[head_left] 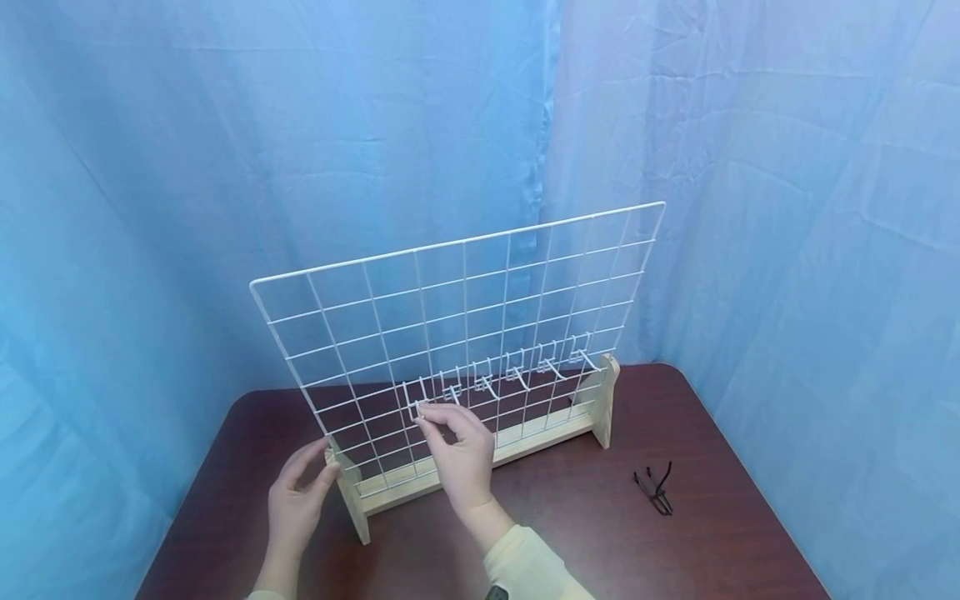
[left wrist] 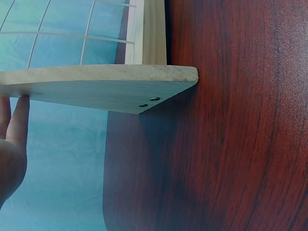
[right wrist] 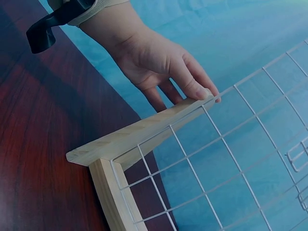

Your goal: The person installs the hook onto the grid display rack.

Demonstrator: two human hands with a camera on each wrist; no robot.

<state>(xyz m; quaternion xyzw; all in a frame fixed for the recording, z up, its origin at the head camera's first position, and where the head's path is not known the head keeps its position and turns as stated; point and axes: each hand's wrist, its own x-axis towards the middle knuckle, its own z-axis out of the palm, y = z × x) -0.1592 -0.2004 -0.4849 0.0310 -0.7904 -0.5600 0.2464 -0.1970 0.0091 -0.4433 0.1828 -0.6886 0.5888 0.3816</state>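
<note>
A white wire grid panel (head_left: pixel 465 317) stands upright in a wooden stand (head_left: pixel 487 454) on the table. My right hand (head_left: pixel 461 454) pinches a white wire hook (head_left: pixel 412 398) against the panel's lower part, left of a row of similar white hooks (head_left: pixel 517 371). The fingertips partly cover that hook. My left hand (head_left: pixel 296 500) holds the top of the stand's left side piece (head_left: pixel 352 492) between thumb and fingers, also seen in the right wrist view, where the thumb (right wrist: pixel 192 89) lies on the wood's top end. Fingers (left wrist: pixel 18 120) touch its outer face in the left wrist view.
A black wire hook (head_left: pixel 656 492) lies on the dark red-brown table (head_left: pixel 570 533), right of the stand. Another wooden side piece (head_left: pixel 605 404) supports the panel's right end. Blue curtains (head_left: pixel 337 125) hang behind and at both sides.
</note>
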